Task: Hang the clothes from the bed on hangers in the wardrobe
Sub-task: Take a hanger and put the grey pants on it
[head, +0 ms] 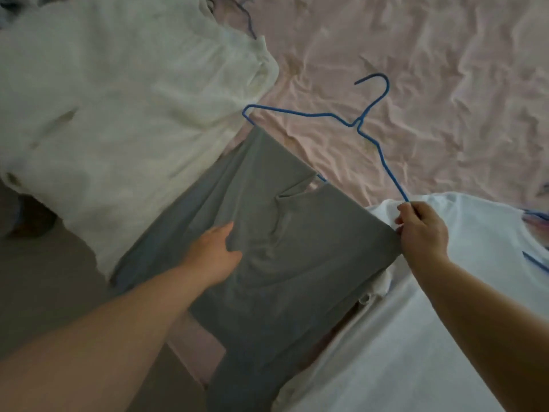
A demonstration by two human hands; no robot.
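A grey garment (297, 242) is draped over the lower bar of a blue wire hanger (361, 121), which lies tilted over the pink bed sheet (445, 84). My right hand (421, 233) pinches the hanger's right end together with the grey fabric's edge. My left hand (217, 251) rests with straight fingers on the grey cloth at its left side. The hanger's hook points up and away from me. Most of the lower bar is hidden under the grey cloth.
A cream-white garment (118, 114) lies crumpled at the left of the bed. A white shirt (445, 292) lies at the right under my right arm, with another blue hanger (534, 260) showing at its right edge. Floor (44, 292) shows at the lower left.
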